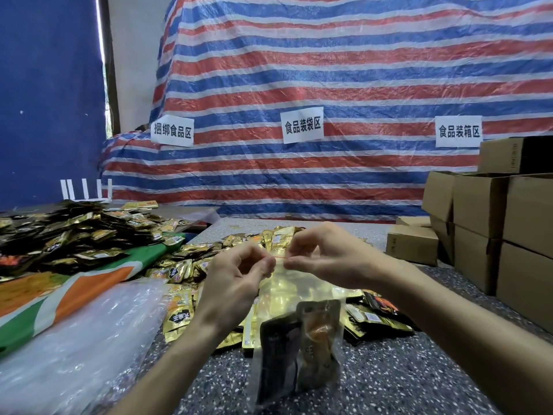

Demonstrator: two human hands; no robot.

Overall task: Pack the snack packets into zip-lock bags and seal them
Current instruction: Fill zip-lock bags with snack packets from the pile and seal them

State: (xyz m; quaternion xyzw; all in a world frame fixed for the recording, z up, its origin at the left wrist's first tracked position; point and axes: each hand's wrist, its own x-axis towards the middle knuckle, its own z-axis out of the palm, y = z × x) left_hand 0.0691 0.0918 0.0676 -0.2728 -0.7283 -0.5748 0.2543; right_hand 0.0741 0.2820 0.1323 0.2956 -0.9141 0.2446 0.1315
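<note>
A clear zip-lock bag [294,298] was held up in the air in front of the person, hanging by its top edge over the speckled surface [389,378]. The left hand [236,283] was pinched shut on the left part of the bag's mouth, and the right hand [326,256] was pinched on the right part, with a short stretch of the red zip strip [279,257] visible between the two sets of fingertips. Two snack packets [299,339] could be seen inside the bag, a dark one on the left and an orange-brown one beside it, both resting at the bottom. The step in hand was judged to be the sealing of the bag, the filling apparently being done (whether any length of the strip was already pressed closed could not be told). For the next move, the two rails of the strip would need to be lined up and pressed together along the whole width, with the bag kept upright so that the packets did not ride up into the seal. A loose heap of gold and black packets [185,274] lay on the surface just behind the hands, with a larger pile [74,235] farther to the left on a green and orange sheet [59,295]. A crumpled stack of clear plastic [74,348] lay near the left forearm, and cardboard boxes [493,223] were stacked well apart on the right.
</note>
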